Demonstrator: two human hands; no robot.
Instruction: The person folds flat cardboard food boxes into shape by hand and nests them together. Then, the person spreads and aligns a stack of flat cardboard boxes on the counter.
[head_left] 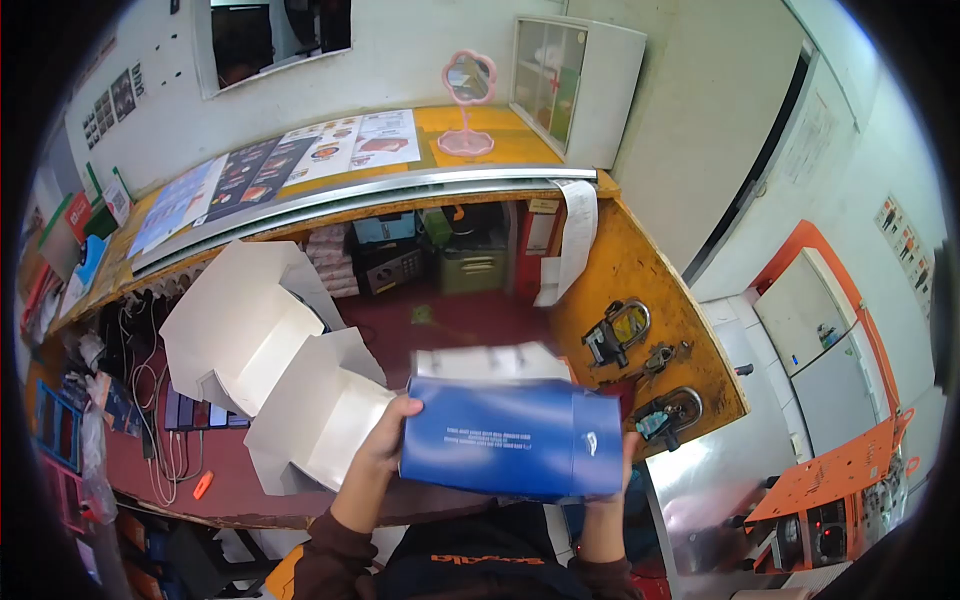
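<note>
Both my hands hold a blue cardboard box with small white print, tilted up in front of my body. My left hand grips its left edge, thumb on the near face. On the right edge is my right hand, its fingers mostly hidden by the box. A blurred white piece shows just past the box's far edge; I cannot tell whether it belongs to it. To the left stand two open white boxes, one farther back and one nearer, flaps spread.
The dark red desk carries cables and an orange cutter-like item at left. Padlocks hang on the wooden side panel. A paper strip dangles from the shelf, below a pink mirror.
</note>
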